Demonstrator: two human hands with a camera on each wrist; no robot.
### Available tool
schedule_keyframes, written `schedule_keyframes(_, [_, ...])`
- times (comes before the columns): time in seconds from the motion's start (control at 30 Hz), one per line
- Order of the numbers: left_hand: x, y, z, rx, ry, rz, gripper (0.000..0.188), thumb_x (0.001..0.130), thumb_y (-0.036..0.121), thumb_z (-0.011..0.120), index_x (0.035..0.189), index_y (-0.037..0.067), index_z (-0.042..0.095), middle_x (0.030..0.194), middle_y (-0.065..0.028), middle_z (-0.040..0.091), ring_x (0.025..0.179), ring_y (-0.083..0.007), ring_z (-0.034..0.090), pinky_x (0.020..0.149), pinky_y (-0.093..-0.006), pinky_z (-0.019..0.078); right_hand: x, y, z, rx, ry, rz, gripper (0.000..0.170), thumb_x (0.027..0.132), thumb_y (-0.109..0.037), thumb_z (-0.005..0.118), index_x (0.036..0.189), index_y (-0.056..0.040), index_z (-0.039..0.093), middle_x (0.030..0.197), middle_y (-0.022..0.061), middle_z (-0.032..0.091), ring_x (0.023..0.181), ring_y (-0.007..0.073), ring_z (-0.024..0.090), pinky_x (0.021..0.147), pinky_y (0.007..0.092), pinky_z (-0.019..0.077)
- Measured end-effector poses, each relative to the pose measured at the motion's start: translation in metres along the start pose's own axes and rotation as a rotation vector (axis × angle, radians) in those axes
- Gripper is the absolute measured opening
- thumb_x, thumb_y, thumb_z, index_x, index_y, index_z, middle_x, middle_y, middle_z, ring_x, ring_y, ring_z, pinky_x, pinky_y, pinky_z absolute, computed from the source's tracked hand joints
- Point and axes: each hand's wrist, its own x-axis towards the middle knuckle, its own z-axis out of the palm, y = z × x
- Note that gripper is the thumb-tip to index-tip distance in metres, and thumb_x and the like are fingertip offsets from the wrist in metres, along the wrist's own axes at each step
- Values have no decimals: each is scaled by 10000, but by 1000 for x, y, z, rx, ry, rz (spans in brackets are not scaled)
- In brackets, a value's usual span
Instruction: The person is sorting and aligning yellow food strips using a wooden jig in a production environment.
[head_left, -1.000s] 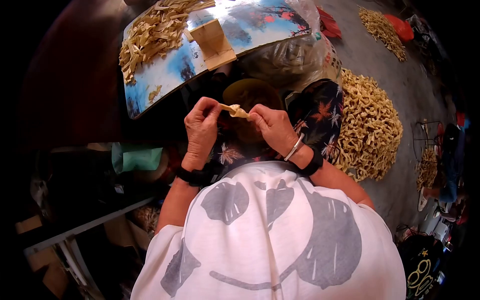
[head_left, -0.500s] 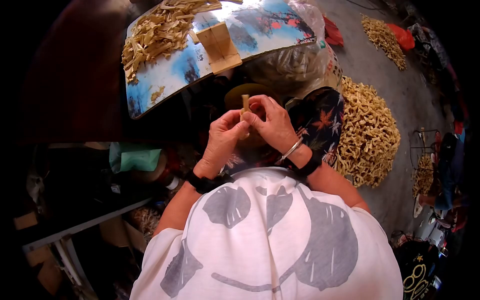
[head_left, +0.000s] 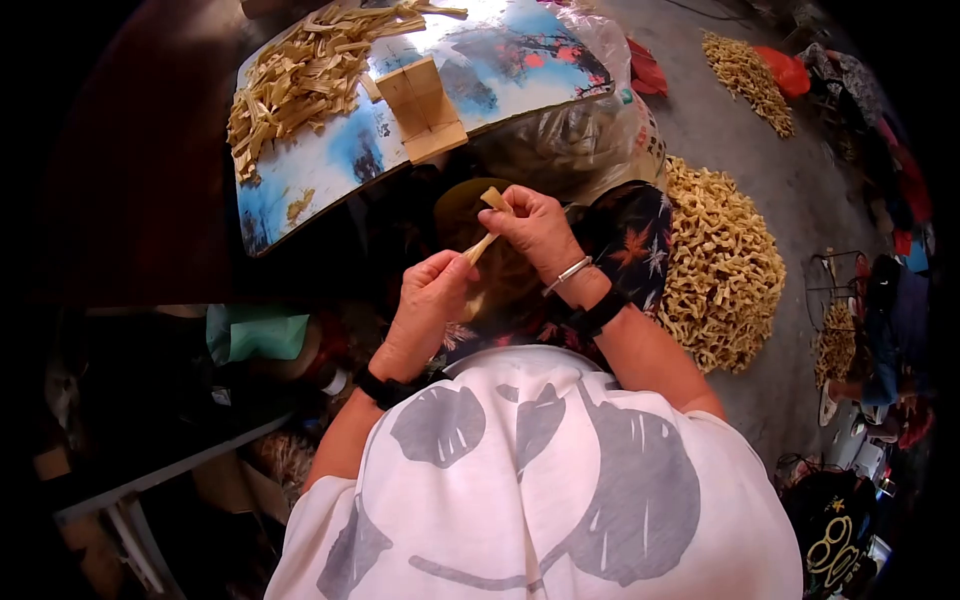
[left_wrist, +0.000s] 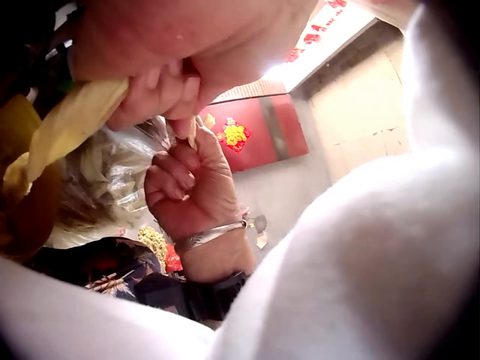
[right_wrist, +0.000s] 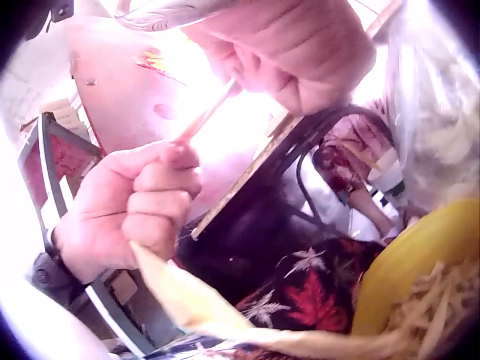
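Observation:
A pale yellow, flat, pliable strip [head_left: 482, 248] stretches between the two hands above the lap. My left hand [head_left: 430, 300], the lower one, pinches it with thumb and fingers, and a broad loose tail [right_wrist: 180, 300] hangs from below that fist. Up and to the right, my right hand [head_left: 537, 235] grips the other part, a short end poking out past its thumb. Beneath the hands in the lap is a yellow bowl [right_wrist: 375, 266] with shredded-looking strips in it.
Ahead stands a painted tabletop [head_left: 330, 150] bearing a heap of strips [head_left: 305, 75] and an L-shaped wooden piece [head_left: 420, 105]. A clear plastic bag [head_left: 570, 135] hangs by its edge. To the right, a big pile of knotted strips [head_left: 725, 270] lies on the floor.
Earlier a knotted piece was held level between the hands. Then they came together around a piece with one end upright; now they are apart, left hand lower, a strip drawn out between them.

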Motion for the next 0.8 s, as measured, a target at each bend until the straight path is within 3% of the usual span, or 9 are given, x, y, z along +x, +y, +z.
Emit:
schedule_keyframes(0.13, [1,3,-14,-153,-92,-42,232,1002,229,563,905,25,615,582,103,301,475,-14,227,446,-194,203,3,0,8,180,-73,81,134,869,-151,733,820,-88,625,734,-94,535,644,-5,429,567,163,337])
schedule_keyframes(0.17, [3,7,-19,-167,-106,-58,187,991,195,587,991,17,643,600,87,388,503,-14,317,468,-181,261,6,-2,9,135,-78,108,131,897,-186,705,842,-94,630,724,-87,533,630,1,442,550,164,338])
schedule_keyframes(0.27, [19,13,-20,340,39,339,162,972,139,615,1081,28,660,676,67,509,582,-25,431,525,-170,344,16,-29,13,117,-104,176,168,911,-206,674,864,-47,653,729,-63,568,673,31,477,606,208,400])
schedule_keyframes(0.3, [25,22,-25,456,85,393,151,947,84,637,1083,26,670,743,14,583,663,-50,496,584,-195,413,24,-34,10,121,-181,194,210,952,-230,623,951,-24,663,741,-44,596,637,44,517,580,214,432])
schedule_keyframes(0.4, [54,57,-33,807,269,800,95,909,71,645,976,7,666,718,-88,617,617,-213,584,585,-297,450,54,-49,14,-43,-125,-57,219,972,-222,592,988,-14,659,737,-12,627,601,60,560,560,221,463])
schedule_keyframes(0.43, [62,72,-36,909,282,813,106,913,77,655,968,-14,657,744,-97,579,622,-125,514,583,-268,443,63,-59,17,-153,-67,-127,207,976,-203,579,986,-10,654,709,15,642,594,74,588,573,238,488])
schedule_keyframes(0.53, [96,96,-46,1023,280,941,116,909,100,657,923,-14,654,693,-95,568,586,-139,496,566,-288,429,102,-65,20,-293,74,-314,192,970,-194,587,961,-7,631,695,74,660,599,123,636,570,291,505])
schedule_keyframes(0.73, [142,118,-55,830,383,700,204,946,179,623,867,-4,664,577,-7,478,580,-80,432,546,-258,386,147,-56,29,-525,251,-545,139,945,-164,596,934,-26,587,769,157,662,707,326,660,627,404,504])
schedule_keyframes(0.8, [161,110,-63,716,371,674,217,949,179,615,858,-11,668,614,52,489,596,-57,419,536,-250,368,158,-50,28,-649,255,-593,126,929,-163,601,951,-41,587,817,155,664,763,346,654,660,431,506])
